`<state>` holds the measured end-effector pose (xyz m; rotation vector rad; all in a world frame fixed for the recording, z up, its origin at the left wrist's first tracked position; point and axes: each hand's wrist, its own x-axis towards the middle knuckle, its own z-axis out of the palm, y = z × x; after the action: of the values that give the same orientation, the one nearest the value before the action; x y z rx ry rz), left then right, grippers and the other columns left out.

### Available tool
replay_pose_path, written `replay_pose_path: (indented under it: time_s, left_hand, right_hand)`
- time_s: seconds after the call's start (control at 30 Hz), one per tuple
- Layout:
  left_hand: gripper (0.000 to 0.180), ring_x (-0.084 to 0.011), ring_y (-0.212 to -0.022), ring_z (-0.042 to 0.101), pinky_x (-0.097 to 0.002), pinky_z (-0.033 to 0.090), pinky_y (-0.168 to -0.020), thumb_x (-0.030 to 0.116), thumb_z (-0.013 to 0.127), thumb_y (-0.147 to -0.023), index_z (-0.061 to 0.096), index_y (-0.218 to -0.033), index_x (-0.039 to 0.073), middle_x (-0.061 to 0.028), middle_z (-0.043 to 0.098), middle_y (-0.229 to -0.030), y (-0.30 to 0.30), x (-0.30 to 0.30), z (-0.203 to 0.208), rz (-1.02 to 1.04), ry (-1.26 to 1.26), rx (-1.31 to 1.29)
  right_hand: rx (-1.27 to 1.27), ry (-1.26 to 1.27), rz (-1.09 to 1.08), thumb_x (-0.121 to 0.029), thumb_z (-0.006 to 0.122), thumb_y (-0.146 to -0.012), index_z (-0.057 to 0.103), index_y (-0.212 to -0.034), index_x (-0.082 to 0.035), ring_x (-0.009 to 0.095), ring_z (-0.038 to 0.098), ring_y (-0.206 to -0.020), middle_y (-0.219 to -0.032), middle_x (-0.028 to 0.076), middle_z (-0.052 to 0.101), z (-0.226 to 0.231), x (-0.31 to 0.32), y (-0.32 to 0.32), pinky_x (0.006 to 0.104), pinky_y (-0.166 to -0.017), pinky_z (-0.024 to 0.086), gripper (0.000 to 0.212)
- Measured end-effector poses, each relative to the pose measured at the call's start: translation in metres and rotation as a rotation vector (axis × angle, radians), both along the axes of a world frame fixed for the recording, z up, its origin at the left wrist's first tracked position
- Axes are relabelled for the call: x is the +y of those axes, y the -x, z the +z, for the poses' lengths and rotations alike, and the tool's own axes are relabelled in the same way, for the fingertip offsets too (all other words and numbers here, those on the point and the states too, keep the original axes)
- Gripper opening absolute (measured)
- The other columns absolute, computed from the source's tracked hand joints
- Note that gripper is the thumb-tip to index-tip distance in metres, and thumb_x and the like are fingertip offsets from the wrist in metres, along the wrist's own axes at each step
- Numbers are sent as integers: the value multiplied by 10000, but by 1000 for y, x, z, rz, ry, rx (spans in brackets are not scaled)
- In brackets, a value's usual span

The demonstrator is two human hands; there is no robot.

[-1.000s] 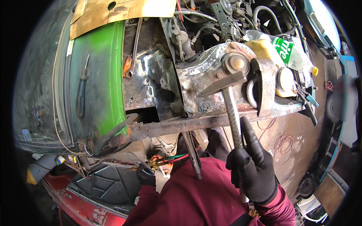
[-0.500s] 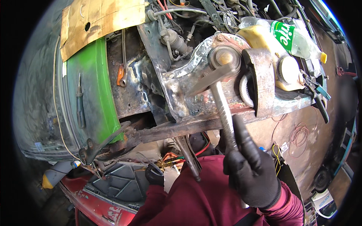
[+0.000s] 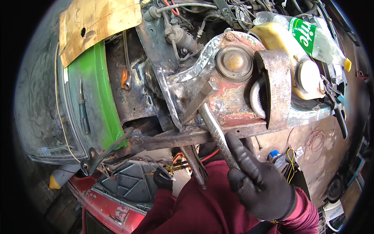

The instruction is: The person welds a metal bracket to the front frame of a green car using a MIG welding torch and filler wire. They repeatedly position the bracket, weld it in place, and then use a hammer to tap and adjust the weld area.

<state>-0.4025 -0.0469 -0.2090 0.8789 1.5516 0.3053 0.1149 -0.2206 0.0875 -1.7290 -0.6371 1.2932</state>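
Head view: the right hand (image 3: 265, 189) grasps the hammer (image 3: 215, 126), its head over the panel (image 3: 237, 103), lower left of the round cap (image 3: 234, 63). The left hand (image 3: 163, 180) is beside the torch (image 3: 170, 168); whether it grips, one cannot tell.

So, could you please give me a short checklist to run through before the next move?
1. Right grip holding the hammer: ok.
2. Left grip apart from the hammer: ok.
3. Left grip secure on the brass fitting: cannot tell, too small.
4. Rusty recess free of loose tools: not ok, orange-handled tool and wrench lie there.
5. Plastic bottle apart from the hammer: ok.
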Motion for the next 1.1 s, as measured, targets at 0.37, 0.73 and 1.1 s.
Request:
replay_pose_path:
  time_s: [0.37,0.73,1.1]
  left_hand:
    - [96,-154,-894,552,-319,477,-848,271,611,-990,601,-948,185,32,534,-931,3,-6,-9,399,142,-190]
    - [131,-133,-893,551,-312,482,-829,282,571,-1008,580,-925,181,38,513,-934,-2,-11,-1,233,113,-88]
    - [139,-154,-940,606,-324,519,-889,280,575,-991,649,-1024,168,28,592,-998,6,-20,-12,329,112,-114]
  right_hand:
    - [-37,-29,66,23,504,-994,251,-1709,80,211,619,-666,-827,103,610,-15,-3,-11,379,-645,528,761]
    - [-28,-13,-31,-22,573,-992,358,-1666,82,343,664,-712,-956,202,674,-16,1,-14,411,-695,560,716]
    - [108,73,-17,-72,636,-998,462,-1606,92,360,703,-777,-928,197,718,-8,1,-5,467,-779,564,653]
